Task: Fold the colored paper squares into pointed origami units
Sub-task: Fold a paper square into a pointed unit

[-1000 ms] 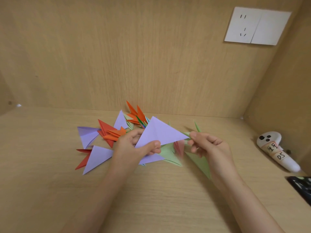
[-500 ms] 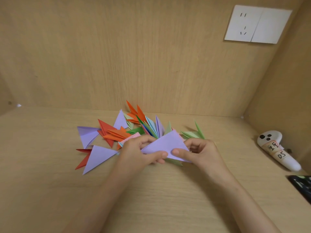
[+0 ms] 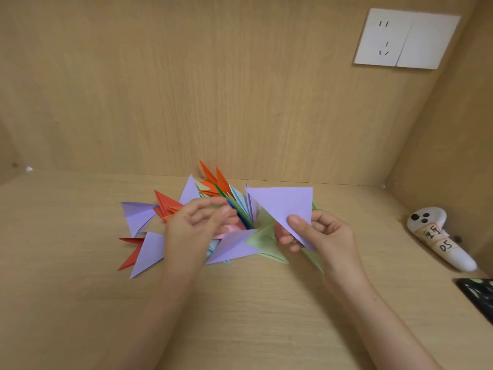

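Observation:
My right hand (image 3: 320, 232) pinches the lower corner of a purple paper triangle (image 3: 285, 204) and holds it up above the table, its long edge running down to the right. My left hand (image 3: 198, 222) hovers over the pile with its fingers loosely curled and blurred; it holds nothing that I can make out. Beneath both hands lies a pile of folded pointed units (image 3: 213, 188) in orange, red, purple, green, blue and pink. A purple unit (image 3: 234, 245) and a light green one (image 3: 264, 240) lie flat between my hands.
A wooden table (image 3: 240, 316) is boxed in by wooden walls at the back and right. A white controller with a taped label (image 3: 440, 236) lies at the right wall, with a dark object (image 3: 477, 295) at the right edge. A wall socket (image 3: 405, 38) sits high up.
My left hand has let go of the purple triangle and drawn back to the left. My right hand alone has lifted the triangle up and to the right.

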